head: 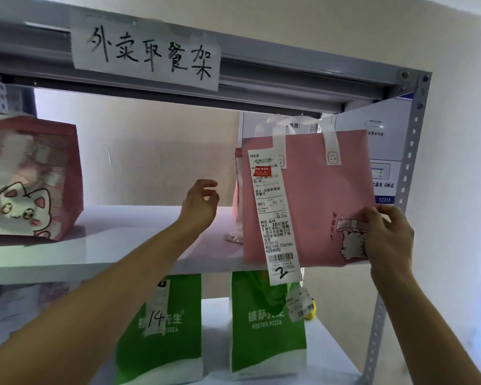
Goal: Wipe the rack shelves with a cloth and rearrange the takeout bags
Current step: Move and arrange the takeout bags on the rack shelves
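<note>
A pink takeout bag with white handles and a long receipt marked 2 stands at the right end of the white upper shelf. My right hand grips its lower right corner, fingers curled over the cat print. My left hand hovers above the shelf just left of the bag, fingers loosely curled and holding nothing. Another pink bag sits partly hidden behind the first. A pink cat-print bag stands at the shelf's left end. No cloth is in view.
Two green pizza bags stand on the lower shelf, the left marked 14. A paper sign is taped to the grey top beam. The perforated grey upright bounds the rack on the right, with a wall behind.
</note>
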Action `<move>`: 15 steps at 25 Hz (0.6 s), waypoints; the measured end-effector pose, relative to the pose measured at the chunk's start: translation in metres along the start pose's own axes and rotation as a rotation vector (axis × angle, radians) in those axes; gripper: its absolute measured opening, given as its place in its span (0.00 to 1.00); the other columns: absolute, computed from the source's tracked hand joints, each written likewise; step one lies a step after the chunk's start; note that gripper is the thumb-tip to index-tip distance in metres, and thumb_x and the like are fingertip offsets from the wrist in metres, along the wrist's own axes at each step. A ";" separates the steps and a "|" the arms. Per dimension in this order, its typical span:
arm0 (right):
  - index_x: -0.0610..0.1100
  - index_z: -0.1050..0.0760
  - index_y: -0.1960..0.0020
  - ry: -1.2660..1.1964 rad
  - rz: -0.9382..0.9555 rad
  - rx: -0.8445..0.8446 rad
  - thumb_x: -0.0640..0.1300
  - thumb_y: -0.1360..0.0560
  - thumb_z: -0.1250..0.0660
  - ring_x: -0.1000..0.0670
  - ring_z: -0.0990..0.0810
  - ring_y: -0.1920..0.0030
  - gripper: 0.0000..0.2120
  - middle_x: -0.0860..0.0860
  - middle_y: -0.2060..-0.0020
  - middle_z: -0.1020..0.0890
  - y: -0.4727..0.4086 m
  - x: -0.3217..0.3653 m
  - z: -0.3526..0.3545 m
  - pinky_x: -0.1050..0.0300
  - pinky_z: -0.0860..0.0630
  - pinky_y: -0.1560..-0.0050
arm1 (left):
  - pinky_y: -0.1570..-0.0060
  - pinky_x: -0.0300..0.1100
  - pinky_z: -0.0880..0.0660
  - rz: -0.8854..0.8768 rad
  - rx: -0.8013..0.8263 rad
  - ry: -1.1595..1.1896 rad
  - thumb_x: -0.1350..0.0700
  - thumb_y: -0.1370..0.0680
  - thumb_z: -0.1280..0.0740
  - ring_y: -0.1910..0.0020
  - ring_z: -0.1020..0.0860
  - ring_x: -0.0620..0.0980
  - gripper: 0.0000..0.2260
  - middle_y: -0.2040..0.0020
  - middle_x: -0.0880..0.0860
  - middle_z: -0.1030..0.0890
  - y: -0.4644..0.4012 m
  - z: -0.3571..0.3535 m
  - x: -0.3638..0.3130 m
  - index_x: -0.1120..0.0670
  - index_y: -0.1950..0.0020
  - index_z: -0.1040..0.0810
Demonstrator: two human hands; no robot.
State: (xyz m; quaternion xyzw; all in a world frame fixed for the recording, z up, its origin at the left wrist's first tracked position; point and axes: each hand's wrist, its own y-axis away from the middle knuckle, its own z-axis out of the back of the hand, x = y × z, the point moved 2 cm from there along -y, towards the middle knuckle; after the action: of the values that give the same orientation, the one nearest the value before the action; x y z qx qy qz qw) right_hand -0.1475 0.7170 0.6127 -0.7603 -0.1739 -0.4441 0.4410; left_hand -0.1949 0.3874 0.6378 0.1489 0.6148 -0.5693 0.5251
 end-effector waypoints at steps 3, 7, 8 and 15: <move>0.49 0.25 0.46 -0.009 -0.003 0.019 0.48 0.18 0.37 0.53 0.18 0.65 0.05 0.54 0.60 0.17 0.022 0.011 -0.019 0.58 0.24 0.69 | 0.43 0.52 0.21 -0.066 0.013 0.064 0.59 0.18 0.40 0.46 0.20 0.51 0.10 0.43 0.49 0.20 0.031 0.029 -0.016 0.48 0.41 0.24; 0.50 0.25 0.49 -0.020 0.002 0.042 0.48 0.18 0.36 0.56 0.17 0.68 0.03 0.54 0.61 0.16 0.056 0.024 -0.050 0.59 0.24 0.70 | 0.52 0.47 0.18 -0.169 -0.035 0.149 0.61 0.17 0.42 0.51 0.18 0.50 0.09 0.48 0.48 0.19 0.064 0.076 -0.028 0.49 0.45 0.25; 0.50 0.25 0.50 -0.027 0.002 0.042 0.48 0.18 0.36 0.58 0.18 0.70 0.03 0.55 0.62 0.16 0.066 0.027 -0.059 0.60 0.25 0.72 | 0.53 0.46 0.17 -0.175 -0.032 0.159 0.60 0.17 0.42 0.51 0.18 0.50 0.08 0.48 0.48 0.19 0.069 0.090 -0.029 0.50 0.45 0.25; 0.55 0.29 0.54 -0.054 0.027 0.123 0.48 0.17 0.39 0.59 0.17 0.67 0.06 0.55 0.60 0.18 0.128 0.046 -0.126 0.64 0.23 0.73 | 0.60 0.32 0.23 -0.162 -0.059 0.091 0.57 0.19 0.38 0.52 0.19 0.42 0.06 0.48 0.41 0.19 0.089 0.168 -0.006 0.45 0.47 0.26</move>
State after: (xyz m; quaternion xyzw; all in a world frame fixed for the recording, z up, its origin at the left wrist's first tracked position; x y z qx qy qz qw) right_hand -0.1045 0.5366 0.6126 -0.7458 -0.2022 -0.4060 0.4879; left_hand -0.0427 0.2740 0.6278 0.1090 0.6646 -0.5844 0.4528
